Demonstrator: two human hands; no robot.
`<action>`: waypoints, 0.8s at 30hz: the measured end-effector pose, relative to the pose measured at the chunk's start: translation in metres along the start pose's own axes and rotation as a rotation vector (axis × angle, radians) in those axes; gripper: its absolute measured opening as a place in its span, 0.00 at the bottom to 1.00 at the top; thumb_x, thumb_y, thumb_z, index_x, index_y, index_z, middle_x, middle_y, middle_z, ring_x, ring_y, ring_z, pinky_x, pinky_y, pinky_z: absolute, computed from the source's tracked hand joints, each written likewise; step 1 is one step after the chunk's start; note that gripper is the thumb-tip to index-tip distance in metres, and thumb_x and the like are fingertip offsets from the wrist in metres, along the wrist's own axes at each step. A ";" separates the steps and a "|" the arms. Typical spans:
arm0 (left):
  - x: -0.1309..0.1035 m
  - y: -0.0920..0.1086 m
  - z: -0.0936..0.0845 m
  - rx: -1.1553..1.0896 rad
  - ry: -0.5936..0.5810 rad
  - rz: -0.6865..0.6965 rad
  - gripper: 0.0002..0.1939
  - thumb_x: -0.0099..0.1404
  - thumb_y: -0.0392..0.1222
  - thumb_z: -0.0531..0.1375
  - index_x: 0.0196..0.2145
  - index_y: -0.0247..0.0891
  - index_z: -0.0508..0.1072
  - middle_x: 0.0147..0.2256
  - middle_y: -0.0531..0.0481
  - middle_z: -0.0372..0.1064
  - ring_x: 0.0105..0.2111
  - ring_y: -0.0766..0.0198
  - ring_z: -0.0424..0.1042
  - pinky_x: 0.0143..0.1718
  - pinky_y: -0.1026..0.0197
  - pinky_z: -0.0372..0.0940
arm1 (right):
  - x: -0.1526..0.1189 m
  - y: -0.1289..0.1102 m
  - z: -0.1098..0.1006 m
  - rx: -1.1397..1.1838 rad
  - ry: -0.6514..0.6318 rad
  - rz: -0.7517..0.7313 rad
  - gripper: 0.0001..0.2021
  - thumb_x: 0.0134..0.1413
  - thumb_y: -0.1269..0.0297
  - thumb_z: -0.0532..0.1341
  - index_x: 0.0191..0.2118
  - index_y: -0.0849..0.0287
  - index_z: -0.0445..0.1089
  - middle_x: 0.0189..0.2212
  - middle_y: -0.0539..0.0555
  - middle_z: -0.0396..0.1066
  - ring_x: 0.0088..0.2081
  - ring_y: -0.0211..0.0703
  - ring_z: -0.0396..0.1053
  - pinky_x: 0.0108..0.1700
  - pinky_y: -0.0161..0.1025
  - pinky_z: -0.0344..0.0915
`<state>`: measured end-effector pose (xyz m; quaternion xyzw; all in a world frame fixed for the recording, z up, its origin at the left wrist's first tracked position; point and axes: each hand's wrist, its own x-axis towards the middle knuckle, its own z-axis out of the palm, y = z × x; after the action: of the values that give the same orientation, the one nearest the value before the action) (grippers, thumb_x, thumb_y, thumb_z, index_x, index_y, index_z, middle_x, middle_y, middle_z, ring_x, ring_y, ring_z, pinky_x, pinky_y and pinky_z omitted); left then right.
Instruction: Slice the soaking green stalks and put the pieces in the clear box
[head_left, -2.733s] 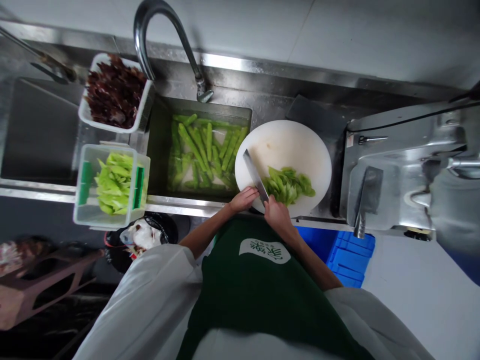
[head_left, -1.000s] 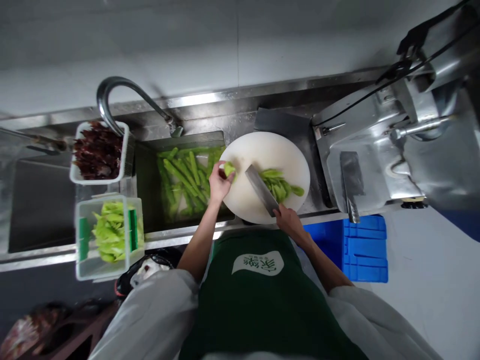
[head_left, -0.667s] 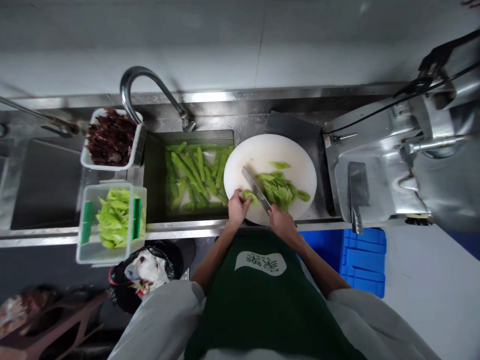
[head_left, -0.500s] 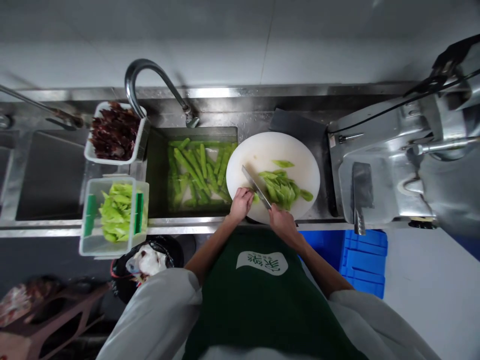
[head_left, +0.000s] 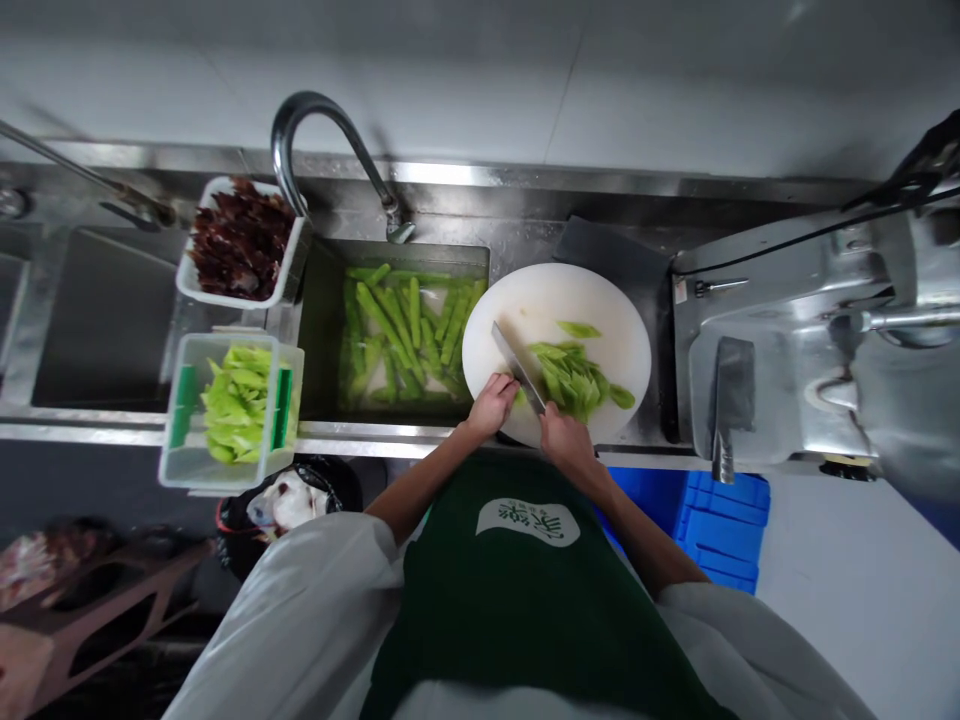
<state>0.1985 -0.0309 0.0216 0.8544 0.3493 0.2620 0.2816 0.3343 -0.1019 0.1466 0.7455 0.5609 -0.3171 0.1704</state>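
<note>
My right hand grips a kitchen knife by its handle, the blade slanting up and left across the white oval cutting board. Left of the blade, the closed fingers of my left hand press on a short piece of green stalk, mostly hidden under them. Sliced green stalk lies heaped right of the knife. One loose slice rests above the heap.
Peeled green stalks soak in the sink to the left, under a curved tap. Beyond stand a clear tub of green slices and a white container of dark red-brown pieces. A cleaver lies on the right.
The whole view has shifted slightly, moving things a little to the right. Both hands and the knife stay at nearly the same place on the board.
</note>
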 end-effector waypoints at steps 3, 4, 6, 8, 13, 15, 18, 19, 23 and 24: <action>0.000 0.000 0.001 -0.003 0.011 0.006 0.14 0.73 0.37 0.47 0.42 0.35 0.72 0.38 0.45 0.64 0.39 0.59 0.63 0.43 0.58 0.67 | 0.001 -0.001 0.000 -0.016 0.007 0.010 0.19 0.67 0.65 0.42 0.52 0.64 0.65 0.37 0.64 0.74 0.41 0.53 0.74 0.43 0.42 0.63; -0.001 0.000 0.001 0.000 0.013 0.012 0.14 0.73 0.37 0.47 0.43 0.35 0.72 0.38 0.45 0.64 0.39 0.60 0.63 0.43 0.58 0.67 | 0.001 -0.002 0.000 -0.017 0.003 0.020 0.18 0.67 0.65 0.43 0.52 0.65 0.65 0.37 0.64 0.74 0.42 0.53 0.73 0.43 0.42 0.63; -0.001 0.000 0.000 0.007 0.016 0.024 0.14 0.73 0.36 0.47 0.43 0.34 0.72 0.38 0.44 0.64 0.40 0.60 0.63 0.43 0.58 0.68 | 0.003 -0.004 -0.003 -0.017 -0.009 0.027 0.17 0.67 0.65 0.44 0.52 0.65 0.65 0.37 0.64 0.74 0.42 0.51 0.73 0.43 0.40 0.62; -0.002 0.000 0.000 0.009 0.017 0.030 0.14 0.73 0.36 0.47 0.43 0.34 0.71 0.39 0.44 0.65 0.41 0.60 0.63 0.44 0.58 0.68 | 0.003 -0.006 -0.007 -0.023 -0.016 0.017 0.17 0.67 0.66 0.44 0.51 0.65 0.65 0.37 0.64 0.75 0.41 0.51 0.73 0.42 0.40 0.62; -0.004 -0.001 0.001 -0.005 0.044 0.030 0.14 0.73 0.37 0.46 0.44 0.35 0.72 0.39 0.45 0.65 0.40 0.60 0.63 0.43 0.57 0.69 | 0.001 -0.010 -0.010 -0.018 0.018 -0.019 0.16 0.67 0.67 0.43 0.49 0.67 0.65 0.36 0.65 0.74 0.39 0.51 0.73 0.39 0.39 0.59; -0.004 -0.001 0.001 -0.012 0.059 0.043 0.14 0.73 0.37 0.47 0.44 0.34 0.71 0.39 0.44 0.65 0.41 0.60 0.63 0.43 0.57 0.69 | 0.002 -0.011 -0.009 -0.007 0.015 -0.028 0.16 0.67 0.69 0.43 0.49 0.68 0.65 0.36 0.66 0.74 0.38 0.51 0.73 0.38 0.39 0.58; -0.005 -0.001 0.001 -0.021 0.064 0.049 0.13 0.73 0.36 0.47 0.43 0.34 0.71 0.40 0.44 0.65 0.41 0.60 0.63 0.44 0.57 0.69 | 0.004 -0.011 -0.007 -0.003 0.025 -0.037 0.16 0.66 0.69 0.45 0.49 0.68 0.66 0.35 0.66 0.74 0.38 0.52 0.73 0.38 0.40 0.58; -0.005 -0.001 0.001 -0.024 0.061 0.043 0.13 0.73 0.36 0.47 0.43 0.34 0.71 0.40 0.44 0.65 0.41 0.60 0.63 0.44 0.57 0.69 | 0.004 -0.010 -0.006 -0.002 0.037 -0.038 0.16 0.66 0.68 0.46 0.49 0.68 0.66 0.35 0.65 0.74 0.38 0.52 0.73 0.38 0.40 0.58; -0.006 -0.002 0.000 -0.043 0.070 0.036 0.14 0.73 0.37 0.47 0.44 0.35 0.71 0.41 0.44 0.65 0.42 0.60 0.64 0.44 0.57 0.69 | 0.007 -0.011 -0.003 0.007 0.048 -0.032 0.15 0.65 0.69 0.47 0.49 0.67 0.67 0.35 0.66 0.75 0.37 0.53 0.73 0.38 0.40 0.58; -0.007 -0.002 -0.001 -0.050 0.077 0.045 0.14 0.73 0.37 0.47 0.44 0.36 0.71 0.41 0.44 0.65 0.42 0.60 0.64 0.45 0.56 0.69 | 0.009 -0.012 -0.003 0.005 0.047 -0.029 0.15 0.65 0.69 0.47 0.49 0.67 0.67 0.36 0.66 0.75 0.37 0.52 0.73 0.38 0.40 0.58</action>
<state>0.1929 -0.0343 0.0186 0.8440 0.3341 0.3095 0.2833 0.3254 -0.0899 0.1444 0.7449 0.5749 -0.3033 0.1506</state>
